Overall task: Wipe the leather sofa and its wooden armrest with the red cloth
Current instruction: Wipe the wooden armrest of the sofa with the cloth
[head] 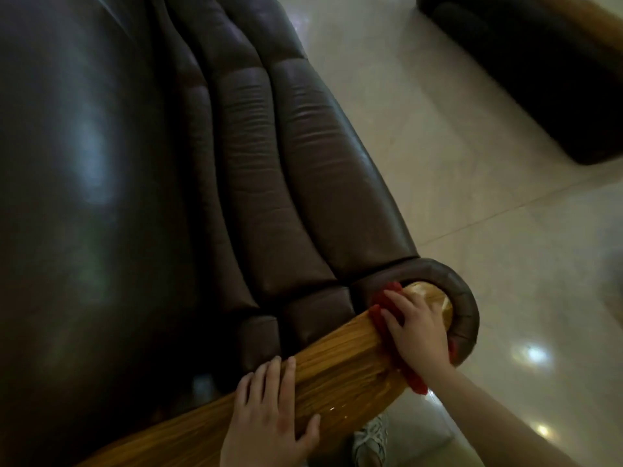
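The dark brown leather sofa point(256, 170) fills the left and middle of the view, its padded rolls running toward me. Its wooden armrest point(340, 369) crosses the bottom from lower left to a rounded end at the right. My right hand point(414, 328) presses the red cloth point(382, 301) flat onto the armrest near that rounded end; most of the cloth is hidden under the hand, with a tail hanging at the near edge. My left hand point(269, 416) lies flat on the armrest further left, fingers spread, holding nothing.
A pale glossy tiled floor point(472, 163) lies to the right of the sofa. Another dark sofa piece with a wooden edge point(539, 72) stands at the top right. My shoe point(371, 439) shows below the armrest.
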